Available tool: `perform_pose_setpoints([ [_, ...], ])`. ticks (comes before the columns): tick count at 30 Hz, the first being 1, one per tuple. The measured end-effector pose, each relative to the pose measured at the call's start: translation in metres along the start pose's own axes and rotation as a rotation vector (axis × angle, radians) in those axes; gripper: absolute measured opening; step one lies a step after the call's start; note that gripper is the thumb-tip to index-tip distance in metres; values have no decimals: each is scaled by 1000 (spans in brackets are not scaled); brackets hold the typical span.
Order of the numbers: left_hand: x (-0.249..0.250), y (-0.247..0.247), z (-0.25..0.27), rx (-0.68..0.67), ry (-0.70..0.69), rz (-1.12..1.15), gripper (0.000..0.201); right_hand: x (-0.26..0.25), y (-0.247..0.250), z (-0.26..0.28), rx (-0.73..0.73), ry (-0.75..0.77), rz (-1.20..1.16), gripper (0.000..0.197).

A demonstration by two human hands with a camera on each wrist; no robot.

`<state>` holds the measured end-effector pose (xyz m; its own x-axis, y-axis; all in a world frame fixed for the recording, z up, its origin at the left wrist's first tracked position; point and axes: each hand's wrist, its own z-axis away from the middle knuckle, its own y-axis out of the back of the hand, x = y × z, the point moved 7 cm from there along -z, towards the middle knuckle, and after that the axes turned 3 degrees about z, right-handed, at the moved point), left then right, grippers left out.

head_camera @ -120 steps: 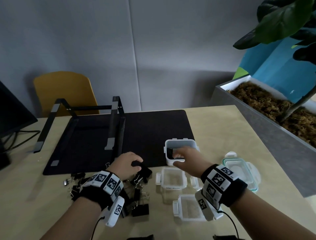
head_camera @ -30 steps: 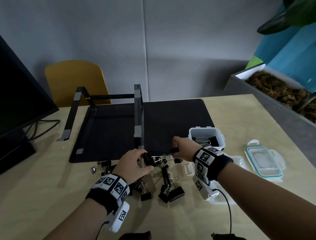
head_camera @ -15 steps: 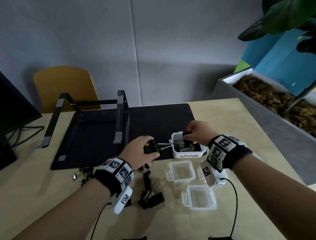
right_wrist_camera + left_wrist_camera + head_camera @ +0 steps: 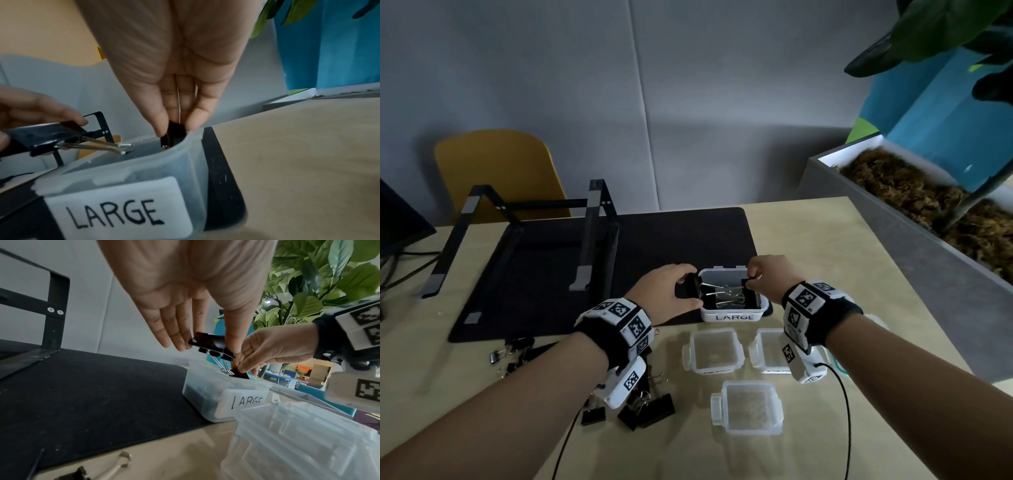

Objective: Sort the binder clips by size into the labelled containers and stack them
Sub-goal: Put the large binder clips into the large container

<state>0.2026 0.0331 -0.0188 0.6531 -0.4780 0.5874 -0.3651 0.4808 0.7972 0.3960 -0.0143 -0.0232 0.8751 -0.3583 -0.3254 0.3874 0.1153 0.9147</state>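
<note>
A clear container labelled LARGE (image 4: 732,317) (image 4: 207,402) (image 4: 123,186) stands on the front edge of the black mat, with large black clips inside. My left hand (image 4: 671,294) (image 4: 207,344) pinches a large black binder clip (image 4: 692,287) (image 4: 211,344) (image 4: 51,134) at the container's left rim, its wire handles pointing into the box. My right hand (image 4: 763,274) (image 4: 174,126) pinches another black clip (image 4: 750,283) (image 4: 239,374) (image 4: 174,134) at the right rim, lowered partly inside. A heap of black clips (image 4: 640,407) lies under my left forearm.
Two empty clear containers (image 4: 714,349) (image 4: 768,349) stand in front of the LARGE box, a third (image 4: 748,407) nearer me. A black metal stand (image 4: 592,240) sits on the mat (image 4: 551,281). A grey planter (image 4: 914,246) lines the right side.
My left hand has carried its clip right, up to the container's left rim. My right hand has lowered its clip into the right side of the box.
</note>
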Motion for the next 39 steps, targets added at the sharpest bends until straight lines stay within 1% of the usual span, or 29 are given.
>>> perform_pose_setpoints([
  [3, 3, -6, -5, -10, -6, -7, 55, 2, -5, 0, -2, 45, 25, 20],
  [6, 6, -9, -10, -21, -20, -30, 56, 4, -5, 0, 4, 59, 14, 24],
  [10, 10, -16, -15, -97, -59, -67, 50, 6, -11, 2, -63, 66, 25, 24],
  [13, 16, -17, -21, -141, -109, -155, 43, 8, -17, 2, -105, 65, 33, 24],
  [17, 24, -25, -29, -233, -184, -324, 39, 7, -19, 1, -109, 65, 38, 28],
  [22, 19, -35, -32, -296, -160, -470, 37, 10, -19, -2, -125, 68, 45, 31],
  [25, 15, -38, -31, -272, -132, -441, 33, 10, -18, -2, -130, 77, 55, 34],
  [28, 15, -38, -32, -182, -94, -352, 28, 9, -17, -2, -130, 89, 70, 37],
  [31, 17, -39, -32, -119, -69, -289, 30, 7, -16, 2, -140, 104, 89, 37],
  [33, 15, -41, -29, -140, -68, -280, 30, 6, -14, 4, -142, 113, 100, 37],
  [36, 10, -43, -20, -216, -69, -293, 35, 5, -14, 7, -157, 127, 102, 37],
  [39, 8, -40, -13, -213, -62, -281, 41, 5, -15, 9, -176, 138, 94, 36],
])
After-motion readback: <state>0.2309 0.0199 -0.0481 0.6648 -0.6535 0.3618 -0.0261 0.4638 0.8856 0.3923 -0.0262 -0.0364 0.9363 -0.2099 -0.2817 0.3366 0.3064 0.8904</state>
